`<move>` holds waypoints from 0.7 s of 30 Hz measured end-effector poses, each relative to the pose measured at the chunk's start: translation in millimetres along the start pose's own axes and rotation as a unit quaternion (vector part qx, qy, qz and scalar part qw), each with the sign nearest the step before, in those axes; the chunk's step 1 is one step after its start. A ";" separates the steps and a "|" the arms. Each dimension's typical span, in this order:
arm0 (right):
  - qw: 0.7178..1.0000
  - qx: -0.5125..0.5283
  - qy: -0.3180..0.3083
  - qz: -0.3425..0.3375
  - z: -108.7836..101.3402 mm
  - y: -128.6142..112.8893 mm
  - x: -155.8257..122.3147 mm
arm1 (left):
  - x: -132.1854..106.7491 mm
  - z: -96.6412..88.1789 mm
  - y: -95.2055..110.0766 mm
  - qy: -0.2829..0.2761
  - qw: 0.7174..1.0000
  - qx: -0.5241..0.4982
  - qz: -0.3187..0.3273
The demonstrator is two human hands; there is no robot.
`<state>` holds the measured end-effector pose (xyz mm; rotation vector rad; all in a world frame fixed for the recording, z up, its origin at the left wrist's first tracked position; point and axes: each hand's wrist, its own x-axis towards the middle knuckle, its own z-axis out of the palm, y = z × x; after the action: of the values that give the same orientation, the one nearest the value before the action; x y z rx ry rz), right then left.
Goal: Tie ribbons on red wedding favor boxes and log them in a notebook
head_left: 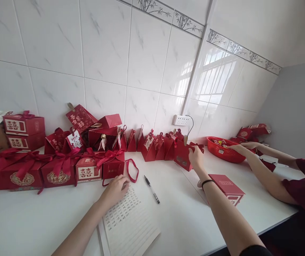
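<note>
Red cardboard box with a grey oblong patch on its side [181,160] is gripped at its right edge by the right hand [196,159], the fingers closed on the cardboard; whether its base is touching the table cannot be told. It is held near the wall, at the right end of a row of upright, tapering red paper boxes with ribbon loops [159,146], below a white plastic socket strip [182,120]. A thin black band [207,182] is worn on the right wrist. By the left hand [118,188] nothing is seen to be grasped; it is laid, loosely curled and unclenched, over the upper part of a lined white paper notebook [139,231], on which handwriting is seen. Just to the right of the notebook, a clear-barrelled black pen [151,189] is set down on the white table [179,217]. To the left, red square boxes tied with wide ribbon bows [58,174] are lined up. Beyond the right forearm, a red box with a cream printed panel [226,183] is placed on the table. Farther right, a round red plastic basket [225,156] holding small wrapped pieces is reached over by a co-worker's hand [238,148].
</note>
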<state>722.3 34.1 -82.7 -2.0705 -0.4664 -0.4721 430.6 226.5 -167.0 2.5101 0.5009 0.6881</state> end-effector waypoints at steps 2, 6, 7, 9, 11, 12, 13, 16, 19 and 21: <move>0.999 0.031 -0.001 -0.038 0.4 -16.6 -13.6 | 0.1 -2.4 4.6 0.030 0.999 -0.015 -0.001; 0.969 0.194 -0.078 -0.132 12.1 -59.2 -58.3 | -0.4 -10.3 17.6 0.138 0.987 -0.084 0.004; 0.948 0.255 -0.113 -0.150 16.8 -68.4 -72.0 | -1.0 -12.7 21.1 0.162 0.981 -0.104 0.011; 0.902 0.353 -0.184 -0.167 27.0 -81.8 -99.4 | -2.8 -17.3 28.2 0.202 0.967 -0.153 0.028; 0.874 0.385 -0.244 -0.169 36.4 -87.1 -123.8 | -4.7 -21.0 35.2 0.231 0.951 -0.202 0.033; 0.865 0.386 -0.269 -0.174 40.3 -87.1 -133.9 | -5.5 -22.4 38.8 0.240 0.945 -0.220 0.030; 0.859 0.383 -0.286 -0.182 43.4 -85.9 -142.4 | -6.2 -23.6 42.3 0.249 0.939 -0.235 0.027; 0.859 0.369 -0.292 -0.203 47.3 -80.7 -158.5 | -7.2 -26.6 51.5 0.270 0.929 -0.252 0.031; 0.875 0.339 -0.253 -0.237 46.0 -80.6 -165.7 | -7.4 -29.9 56.2 0.265 0.933 -0.236 0.053; 0.880 0.311 -0.228 -0.277 45.2 -83.5 -169.0 | -7.5 -32.8 56.7 0.254 0.943 -0.199 0.073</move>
<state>543.0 90.3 -130.3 -1.3789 -1.3268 -0.1099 418.6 188.5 -114.5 1.9908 0.3038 1.3631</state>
